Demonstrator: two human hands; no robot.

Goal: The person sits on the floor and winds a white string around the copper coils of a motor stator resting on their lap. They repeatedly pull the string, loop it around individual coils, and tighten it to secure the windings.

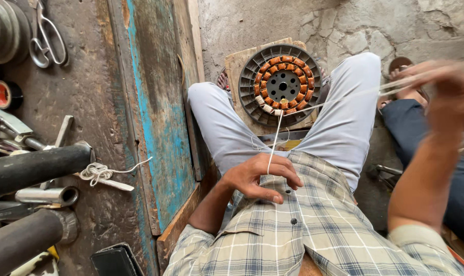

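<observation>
Landmark: the stator (283,84), a round grey finned disc with a ring of copper-brown coils, lying flat on a wooden board (237,66) between the person's knees.

Far left of the stator, a dark workbench (94,97) carries scissors (48,38) at its top edge, a tape roll (4,94), black and metal tubes (32,166), and a small hank of white cord (96,173). This clutter sits well apart from the work, within a sideways reach. A blue-painted plank (155,117) stands between bench and stator, walling in the left knee.

Just below the stator, the left hand (260,176) rests against the checked shirt, fingers curled closed around a white string (274,143). The string runs straight up to the stator's lower coil edge, so this hand seems to anchor it taut.

Right of the stator, a second run of string leads off the coils to the right hand (449,92), raised and motion-blurred. Its fingers appear pinched on the string; the exact grip I cannot tell. Held high, it likely keeps the line clear of the right knee.

Open room: the lap between the hands is free. Tight on the right, where another person's dark-trousered leg (421,128) and sandalled foot (403,69) lie near the raised arm.
</observation>
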